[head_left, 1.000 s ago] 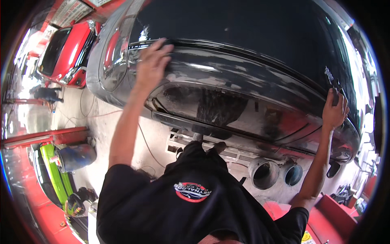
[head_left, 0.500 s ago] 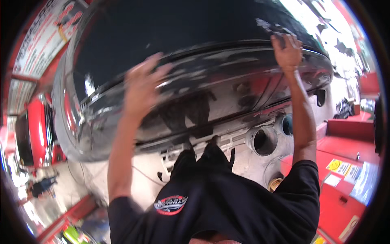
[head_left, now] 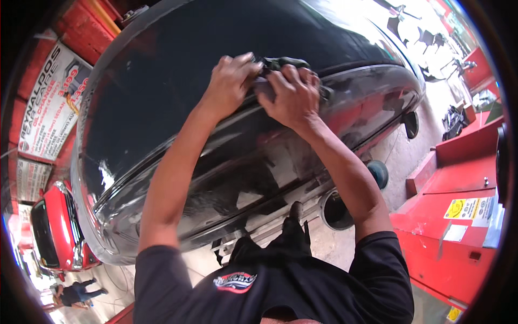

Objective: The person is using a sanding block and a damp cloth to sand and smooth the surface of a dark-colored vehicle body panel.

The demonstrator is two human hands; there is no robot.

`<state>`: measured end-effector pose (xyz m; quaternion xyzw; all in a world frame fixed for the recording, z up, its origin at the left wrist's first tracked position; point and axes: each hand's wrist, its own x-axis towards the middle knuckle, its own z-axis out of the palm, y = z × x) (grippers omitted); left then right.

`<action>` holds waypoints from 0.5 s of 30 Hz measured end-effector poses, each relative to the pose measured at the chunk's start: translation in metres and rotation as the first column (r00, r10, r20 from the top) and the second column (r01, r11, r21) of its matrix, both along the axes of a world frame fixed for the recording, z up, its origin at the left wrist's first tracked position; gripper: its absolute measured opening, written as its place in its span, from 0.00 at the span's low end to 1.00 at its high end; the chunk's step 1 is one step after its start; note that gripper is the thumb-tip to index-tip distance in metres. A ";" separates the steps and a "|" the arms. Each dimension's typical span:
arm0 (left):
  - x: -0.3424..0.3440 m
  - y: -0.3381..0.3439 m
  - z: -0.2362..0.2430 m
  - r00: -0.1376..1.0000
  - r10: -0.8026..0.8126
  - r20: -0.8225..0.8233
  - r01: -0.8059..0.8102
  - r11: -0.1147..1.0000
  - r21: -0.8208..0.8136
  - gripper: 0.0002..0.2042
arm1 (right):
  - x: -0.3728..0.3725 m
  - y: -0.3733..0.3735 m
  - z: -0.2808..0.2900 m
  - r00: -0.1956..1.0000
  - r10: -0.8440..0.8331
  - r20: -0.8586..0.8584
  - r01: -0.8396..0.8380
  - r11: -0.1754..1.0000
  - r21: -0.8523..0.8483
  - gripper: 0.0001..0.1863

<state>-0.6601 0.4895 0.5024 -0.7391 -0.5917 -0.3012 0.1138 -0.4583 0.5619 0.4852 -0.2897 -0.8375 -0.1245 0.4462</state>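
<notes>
A black car (head_left: 162, 70) fills the space in front of me, its upper panel glossy and its lower side hazy with pale smears. Both my hands are close together at the edge where the upper panel turns down. A dark, crumpled cloth (head_left: 285, 63) lies bunched under and between them. My left hand (head_left: 229, 83) is slightly blurred, its fingers curled onto the left end of the cloth. My right hand (head_left: 294, 97) grips the cloth from the near side with bent fingers. The hands cover part of the cloth.
Large open-topped round containers (head_left: 335, 210) stand on the floor beneath the car's edge, right of my feet. A red cabinet (head_left: 448, 216) is at the right. A red car (head_left: 56, 229), a printed sign (head_left: 51, 102) and another person (head_left: 78, 292) are at the left.
My right hand has moved left along the car's edge with the dark cloth. My left hand, open and blurred before, has moved up and right to join it. My view has turned slightly.
</notes>
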 end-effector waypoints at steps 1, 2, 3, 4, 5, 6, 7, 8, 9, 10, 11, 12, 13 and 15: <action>0.008 0.029 0.001 1.000 -0.020 0.003 0.020 1.000 0.004 0.22 | 0.007 0.003 0.002 0.994 0.108 0.001 -0.108 0.993 -0.043 0.16; 0.017 0.052 0.000 0.999 -0.050 0.001 0.050 0.999 0.010 0.22 | 0.022 0.022 0.007 0.992 0.124 0.028 -0.121 0.988 -0.095 0.16; 0.026 0.060 -0.001 0.998 -0.067 -0.005 0.067 0.998 -0.002 0.22 | 0.047 0.055 0.004 0.997 0.066 0.044 -0.062 0.994 -0.087 0.16; 0.024 0.053 0.001 0.997 -0.075 -0.011 0.074 0.997 -0.025 0.21 | 0.076 0.088 0.005 0.997 -0.006 0.072 0.011 0.998 -0.068 0.18; 0.022 0.040 0.007 0.996 -0.082 -0.017 0.081 0.996 -0.045 0.20 | 0.108 0.125 0.002 0.991 -0.105 0.086 0.112 0.991 -0.077 0.22; 0.022 0.020 0.015 0.998 -0.054 -0.013 0.053 0.996 -0.069 0.20 | 0.146 0.167 -0.007 0.980 -0.174 0.098 0.179 0.982 -0.051 0.25; 0.023 -0.004 0.019 1.000 -0.031 -0.004 0.031 0.995 -0.095 0.20 | 0.189 0.202 -0.014 0.952 -0.260 0.165 0.262 0.965 0.007 0.28; 0.015 -0.034 0.017 0.998 0.067 -0.004 -0.067 0.993 -0.094 0.21 | 0.217 0.225 -0.018 0.907 -0.395 0.143 0.412 0.903 -0.120 0.29; 0.003 -0.064 0.013 0.985 0.170 -0.010 -0.170 0.981 -0.088 0.23 | 0.220 0.234 -0.018 0.916 -0.376 0.137 0.393 0.910 -0.133 0.29; -0.010 -0.094 0.009 0.969 0.244 0.049 -0.235 0.962 -0.139 0.23 | 0.220 0.240 -0.017 0.900 -0.416 0.135 0.434 0.886 -0.165 0.29; -0.016 -0.106 0.007 0.945 0.308 0.110 -0.285 0.940 -0.187 0.23 | 0.223 0.246 -0.016 0.875 -0.465 0.135 0.483 0.855 -0.190 0.29; -0.009 -0.090 0.009 0.945 0.306 0.111 -0.282 0.940 -0.191 0.23 | 0.221 0.246 -0.019 0.864 -0.484 0.142 0.502 0.850 -0.159 0.27; 0.008 -0.060 0.012 0.976 0.213 0.053 -0.200 0.962 -0.187 0.24 | 0.228 0.251 -0.022 0.853 -0.498 0.155 0.520 0.839 -0.161 0.27; 0.057 0.027 0.017 0.997 -0.072 -0.041 0.064 0.985 -0.162 0.23 | 0.244 0.260 -0.030 0.886 -0.458 0.073 0.464 0.874 -0.142 0.27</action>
